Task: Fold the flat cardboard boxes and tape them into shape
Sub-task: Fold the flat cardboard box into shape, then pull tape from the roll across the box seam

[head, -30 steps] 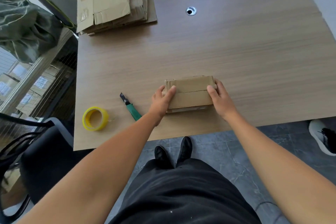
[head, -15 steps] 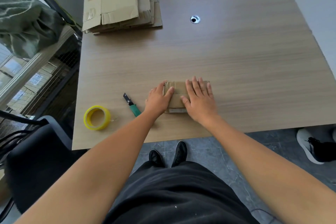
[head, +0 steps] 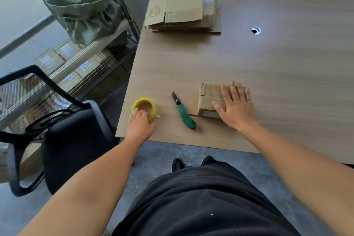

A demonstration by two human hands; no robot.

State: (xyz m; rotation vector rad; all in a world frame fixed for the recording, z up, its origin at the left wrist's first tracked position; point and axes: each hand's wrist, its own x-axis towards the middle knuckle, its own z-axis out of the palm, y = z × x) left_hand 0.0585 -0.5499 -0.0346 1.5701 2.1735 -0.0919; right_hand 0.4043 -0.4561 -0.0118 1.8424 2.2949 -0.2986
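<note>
Right hand (head: pixel 236 110) lies flat on the folded box (head: pixel 209 97), fingers spread, with bare table (head: pixel 287 82) wide beyond them. Left hand (head: pixel 140 126) has its fingers over the tape roll (head: pixel 143 100) by the near edge. I can't tell if they grip it.

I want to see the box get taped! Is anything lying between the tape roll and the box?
Yes. A green knife lies between the tape roll, which the left hand touches, and the folded box under the flat right hand. It is low, so the tape could probably pass over it.
</note>
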